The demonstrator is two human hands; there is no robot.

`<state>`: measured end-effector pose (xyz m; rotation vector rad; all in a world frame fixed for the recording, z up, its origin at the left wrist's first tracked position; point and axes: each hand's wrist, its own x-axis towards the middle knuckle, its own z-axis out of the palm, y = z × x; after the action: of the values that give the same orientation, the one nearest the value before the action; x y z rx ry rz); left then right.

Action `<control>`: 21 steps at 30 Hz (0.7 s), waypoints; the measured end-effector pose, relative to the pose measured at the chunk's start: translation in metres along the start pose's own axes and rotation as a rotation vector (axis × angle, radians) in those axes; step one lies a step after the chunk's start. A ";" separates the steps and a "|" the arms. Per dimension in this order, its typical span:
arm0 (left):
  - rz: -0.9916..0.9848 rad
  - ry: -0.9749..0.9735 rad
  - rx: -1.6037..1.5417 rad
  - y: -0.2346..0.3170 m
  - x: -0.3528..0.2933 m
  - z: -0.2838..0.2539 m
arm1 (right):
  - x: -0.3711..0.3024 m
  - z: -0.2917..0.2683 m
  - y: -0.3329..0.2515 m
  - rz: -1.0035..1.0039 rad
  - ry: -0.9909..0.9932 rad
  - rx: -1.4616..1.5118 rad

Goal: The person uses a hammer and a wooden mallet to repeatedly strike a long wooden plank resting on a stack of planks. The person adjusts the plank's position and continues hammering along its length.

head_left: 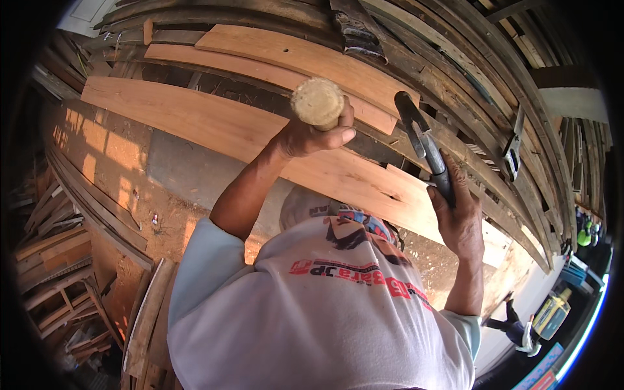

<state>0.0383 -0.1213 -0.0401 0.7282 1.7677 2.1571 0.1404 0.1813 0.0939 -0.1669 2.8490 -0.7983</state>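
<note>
Holding a mallet-like wooden tool (317,103) in the left hand (309,140), fingers closed around it below the pale round end, with the thumb laid across. Gripping a hand tool (422,143) in the right hand (463,218), fingers and thumb wrapped on its grey tubular handle, black curved end aimed far and slightly left. Keeping both hands well apart, raised over a long reddish plank (188,117) stretched from far left toward near right, passing beneath the left forearm. Cannot tell whether either tool touches wood. Beyond the long plank, lying roughly alongside it, a narrower plank (253,70) and a broader plank with a small dark hole (299,55). Farther still, among stacked dark boards (448,97), a dark-handled handsaw (361,36); at right, a pale-handled handsaw (513,153). Nearest the view, a white shirt (312,325) with red and black print and pale blue sleeves. At left, patches of sunlight on the brown floor (107,149) and, nearer, a heap of wooden scraps and frames (62,286).
</note>
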 end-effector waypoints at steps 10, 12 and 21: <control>-0.012 -0.010 -0.180 0.007 0.037 0.013 | -0.029 0.020 0.053 0.348 0.178 0.184; -0.070 -0.062 -0.068 0.009 0.040 0.013 | -0.027 0.019 0.057 0.359 0.189 0.172; -0.106 -0.059 0.205 0.013 0.038 0.027 | -0.005 0.004 0.038 0.168 0.389 0.294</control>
<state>0.0219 -0.0828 -0.0156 0.7192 1.9693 1.8871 0.1438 0.2123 0.0711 0.2953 2.9847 -1.3206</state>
